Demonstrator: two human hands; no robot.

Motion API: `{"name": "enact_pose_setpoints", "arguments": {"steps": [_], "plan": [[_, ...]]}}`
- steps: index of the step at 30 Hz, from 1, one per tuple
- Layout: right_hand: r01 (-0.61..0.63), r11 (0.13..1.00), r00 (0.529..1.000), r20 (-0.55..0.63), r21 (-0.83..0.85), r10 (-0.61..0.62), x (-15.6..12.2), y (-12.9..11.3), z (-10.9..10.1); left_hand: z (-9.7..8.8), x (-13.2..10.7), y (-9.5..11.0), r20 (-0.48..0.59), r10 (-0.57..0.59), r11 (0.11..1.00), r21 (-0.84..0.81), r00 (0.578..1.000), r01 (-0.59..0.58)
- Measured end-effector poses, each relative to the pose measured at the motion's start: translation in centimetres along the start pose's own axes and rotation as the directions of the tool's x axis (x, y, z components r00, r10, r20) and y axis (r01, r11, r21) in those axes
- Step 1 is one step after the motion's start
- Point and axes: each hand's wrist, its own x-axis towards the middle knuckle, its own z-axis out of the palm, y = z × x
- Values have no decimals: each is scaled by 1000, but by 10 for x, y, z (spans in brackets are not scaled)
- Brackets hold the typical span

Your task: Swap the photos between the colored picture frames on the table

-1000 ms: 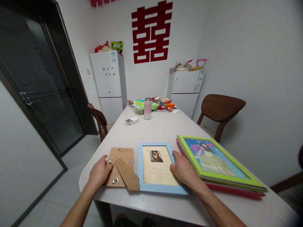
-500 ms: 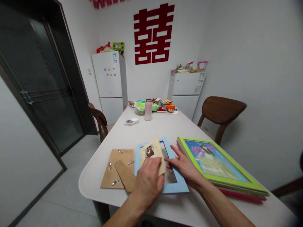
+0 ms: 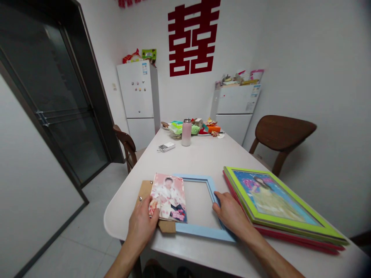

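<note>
A pink photo print (image 3: 171, 199) lies over the brown frame backing board (image 3: 144, 190) and the left part of a light blue picture frame (image 3: 199, 230). My left hand (image 3: 144, 220) is closed on the photo's lower left edge, thumb on top. My right hand (image 3: 232, 212) grips the right side of the blue frame. Through the frame's opening the pale tabletop shows. Most of the backing board and its stand leg (image 3: 167, 227) is hidden under the photo; metal clips show at its left edge.
On the right lies a stack of frames, topped by a green picture frame (image 3: 278, 200). A pink bottle (image 3: 186, 133) and a small silver device (image 3: 166, 147) stand farther back, before a pile of packets (image 3: 194, 129). Wooden chairs (image 3: 285, 133) flank the white table (image 3: 124, 208).
The cream sheet over the frame now shows a pink photo side and lies flatter, farther left. My left hand has moved left to its edge. My right hand has settled on the frame's side.
</note>
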Motion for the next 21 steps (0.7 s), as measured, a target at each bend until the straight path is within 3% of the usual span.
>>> {"name": "enact_pose_setpoints", "arguments": {"steps": [4, 7, 10, 13, 16, 18, 21], "plan": [[23, 1000, 1000, -18, 5, -23, 1, 3, -1, -2, 0, -1, 4, 24, 997, 75, 1000, -24], [54, 997, 993, -107, 55, -48, 0, -6, -6, -4, 1, -3, 16, 37, 988, 148, 999, -39], [62, 935, 994, -103, 349, -28, 1, -30, -6, -3, 2, 1, 7, 84, 980, 182, 996, -84], [-133, 683, 989, 142, 718, 43, 4, -60, 5, 4, -3, 13, 36, 220, 972, 77, 975, -222], [-327, 369, 935, 354, 870, -6, 7, -85, 15, 16, -10, 25, 128, 332, 943, -26, 935, -332], [-352, 270, 923, 380, 896, -58, 9, -96, 12, 23, -14, 33, 154, 339, 941, -53, 928, -334], [-282, 191, 950, 302, 940, -81, 10, -105, -10, 27, -10, 43, 53, 327, 939, -134, 944, -317]]}}
